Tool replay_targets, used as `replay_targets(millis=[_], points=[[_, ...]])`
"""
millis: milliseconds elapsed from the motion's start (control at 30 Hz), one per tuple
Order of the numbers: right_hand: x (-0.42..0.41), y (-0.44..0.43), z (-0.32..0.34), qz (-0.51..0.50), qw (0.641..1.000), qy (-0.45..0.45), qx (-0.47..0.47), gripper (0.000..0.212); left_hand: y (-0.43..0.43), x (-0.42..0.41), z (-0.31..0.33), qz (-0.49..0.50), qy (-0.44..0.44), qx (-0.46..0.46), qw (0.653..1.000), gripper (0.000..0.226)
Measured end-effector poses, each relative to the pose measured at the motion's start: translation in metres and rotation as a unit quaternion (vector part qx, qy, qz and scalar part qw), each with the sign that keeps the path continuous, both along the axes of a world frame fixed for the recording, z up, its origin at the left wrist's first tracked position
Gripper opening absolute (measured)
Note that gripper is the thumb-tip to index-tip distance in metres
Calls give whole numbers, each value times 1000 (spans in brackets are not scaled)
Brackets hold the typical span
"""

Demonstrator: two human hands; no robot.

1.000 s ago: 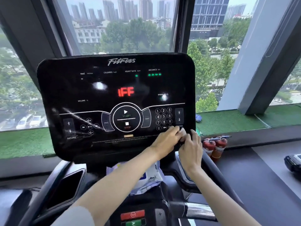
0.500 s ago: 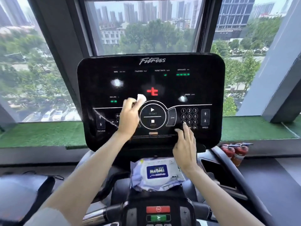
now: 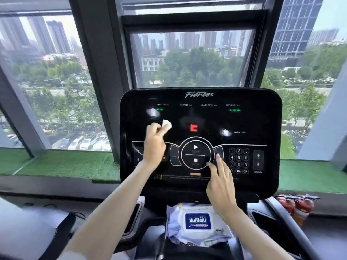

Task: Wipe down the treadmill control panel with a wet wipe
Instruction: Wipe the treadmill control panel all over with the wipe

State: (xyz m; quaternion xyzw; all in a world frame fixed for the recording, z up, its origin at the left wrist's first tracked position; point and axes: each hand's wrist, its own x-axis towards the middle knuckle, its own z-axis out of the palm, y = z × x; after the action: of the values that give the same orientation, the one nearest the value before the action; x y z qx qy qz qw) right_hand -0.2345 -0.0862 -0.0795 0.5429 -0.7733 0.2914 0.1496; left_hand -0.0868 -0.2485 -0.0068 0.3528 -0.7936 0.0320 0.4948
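Wet wipe (image 3: 166,124): soft, limp, light; bunched, pinched in left hand (image 3: 154,147) fingers against control panel (image 3: 262,119). Right hand (image 3: 220,184): fingers spread, empty.

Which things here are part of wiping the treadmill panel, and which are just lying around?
In use: wipe in the left hand; panel; right hand with fingertips on the panel; wipe pack below it.

Lying about: fire extinguishers on the floor at right; dark bag at left.
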Motion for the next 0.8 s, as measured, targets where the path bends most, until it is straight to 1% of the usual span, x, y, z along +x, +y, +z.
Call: replay_targets(millis=[67,100,133,200,233,267,300,333,367,400,433,467,500,533,567,600,633,667,700,733,767,800], points=[[-2,0,0,-6,1000,-7,-2,59,-14,20,20,78,117,26,990,51],[-4,0,1,-8,1000,-8,-4,60,-18,25,24,101,148,29,983,49],[-5,0,2,-8,1000,-7,-8,60,-21,28,23,112,167,41,979,49],[-8,0,3,-8,1000,-10,-11,59,-19,20,15,142,196,95,966,54],[-10,-1,4,-10,1000,-13,-11,59,-15,11,9,156,204,113,960,57],[-11,-1,4,-12,1000,-15,-9,59,-6,-1,5,156,193,113,962,61],[-12,-2,4,-13,1000,-15,-8,59,5,-15,1,133,154,96,974,66],[-12,-3,4,-12,1000,-13,-8,60,15,-30,-5,80,88,67,991,70],[-12,-3,4,-9,1000,-9,-8,60,25,-41,-12,14,-5,30,999,71],[-12,-3,4,-5,1000,-2,-7,60,32,-46,-17,-44,-100,-22,994,69],[-14,-3,4,1,1000,4,-8,60,29,-42,-20,-80,-168,-72,980,68],[-16,-2,5,6,1000,7,-10,61,21,-34,-19,-85,-181,-89,976,67],[-18,-2,6,8,1000,8,-13,61,12,-24,-14,-51,-138,-60,987,67],[-22,-1,8,8,1000,7,-17,61,3,-14,-6,12,-43,5,999,65],[-25,0,10,7,1000,6,-20,61,-5,-6,4,90,82,86,989,58],[-29,1,11,4,1000,5,-20,62,-12,-3,13,153,186,163,957,50],[-33,1,11,1,1000,6,-19,62,-12,-9,18,196,238,209,928,46],[-38,2,12,-4,1000,6,-17,63,-5,-23,23,201,238,195,930,50],[-42,2,12,-9,1000,3,-16,64,7,-42,24,165,194,156,954,56],[-46,2,13,-14,1000,0,-17,65,25,-63,20,98,120,107,982,57],[-49,2,13,-17,1000,-1,-18,66,43,-79,12,15,0,54,998,52],[-50,2,14,-18,1000,2,-18,67,54,-88,-1,-81,-141,-35,986,45]])
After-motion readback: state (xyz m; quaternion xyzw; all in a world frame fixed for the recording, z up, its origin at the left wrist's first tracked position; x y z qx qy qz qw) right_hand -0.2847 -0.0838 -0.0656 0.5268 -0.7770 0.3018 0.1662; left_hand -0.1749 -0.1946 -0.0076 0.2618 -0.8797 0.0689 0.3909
